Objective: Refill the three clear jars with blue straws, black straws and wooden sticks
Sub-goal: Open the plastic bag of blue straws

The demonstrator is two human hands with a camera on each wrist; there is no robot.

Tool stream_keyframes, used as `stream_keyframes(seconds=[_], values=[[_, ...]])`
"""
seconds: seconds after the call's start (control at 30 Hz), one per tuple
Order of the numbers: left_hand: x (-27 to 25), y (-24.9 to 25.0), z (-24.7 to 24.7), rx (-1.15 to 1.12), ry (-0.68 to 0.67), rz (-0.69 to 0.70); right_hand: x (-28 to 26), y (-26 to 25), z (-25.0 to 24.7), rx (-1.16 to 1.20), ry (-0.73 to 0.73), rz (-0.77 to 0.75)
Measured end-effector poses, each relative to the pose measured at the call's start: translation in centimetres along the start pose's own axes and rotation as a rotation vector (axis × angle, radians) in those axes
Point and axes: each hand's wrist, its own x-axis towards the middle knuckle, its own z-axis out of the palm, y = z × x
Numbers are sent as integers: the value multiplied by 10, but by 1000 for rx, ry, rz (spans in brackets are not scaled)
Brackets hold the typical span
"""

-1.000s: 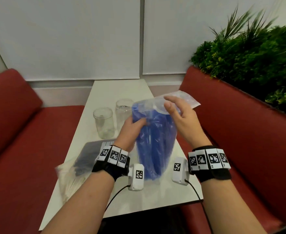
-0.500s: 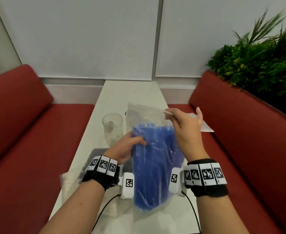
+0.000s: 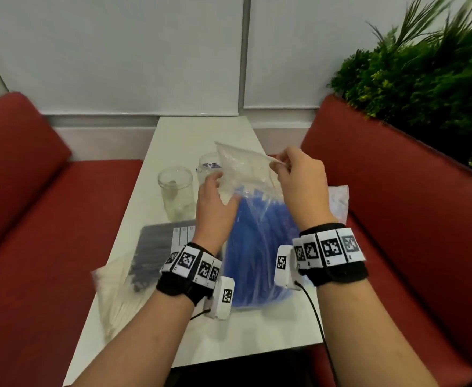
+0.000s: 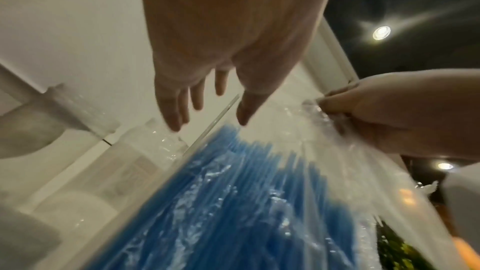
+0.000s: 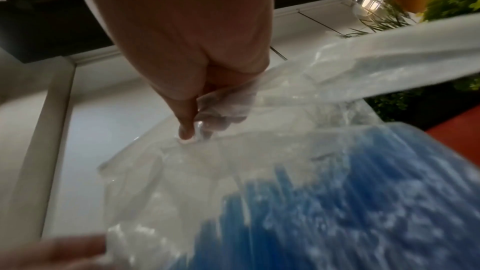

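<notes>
A clear plastic bag of blue straws (image 3: 260,247) (image 4: 233,202) (image 5: 350,202) stands upright on the white table (image 3: 201,129). My right hand (image 3: 278,164) (image 5: 192,132) pinches the bag's crumpled top. My left hand (image 3: 223,188) (image 4: 207,118) is at the bag's upper left edge with straight fingers; the edge runs between thumb and fingers. One empty clear jar (image 3: 176,191) stands left of the bag. A second jar (image 3: 208,166) is partly hidden behind my left hand and the bag. A bag of black straws (image 3: 156,252) and a pale bag of sticks (image 3: 114,297) lie at the near left.
Red benches (image 3: 33,219) flank the narrow table on both sides. Another clear plastic bag (image 3: 339,199) lies at the table's right edge by the right bench. A planter of green foliage (image 3: 424,79) rises behind the right bench. A white wall closes the far end.
My right hand went from open at the bag's mouth to pinching its top. My left hand slid up from the bag's middle to its upper edge and its fingers straightened.
</notes>
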Motion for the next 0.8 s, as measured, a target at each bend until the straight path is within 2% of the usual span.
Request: stream_keyframes(seconds=[0.07, 0.13, 0.2, 0.33, 0.47, 0.63, 0.8], values=[[-13, 13, -9, -28, 157, 135, -11, -1, 2, 4, 53, 17], [-23, 29, -17, -47, 171, 175, -22, -5, 3, -14, 68, 6], [-27, 40, -23, -82, 120, 135, -31, -9, 4, -26, 57, -4], [-23, 62, -28, -366, -155, -77, -39, -19, 2, 36, -56, -78], [-11, 79, -34, -504, -182, -131, -38, -35, -12, 77, -149, -106], [7, 121, -46, -683, -277, -104, -24, -65, -68, -2, -114, -182], [19, 142, -59, -1001, -236, -174, -20, -67, -126, -277, -210, -119]])
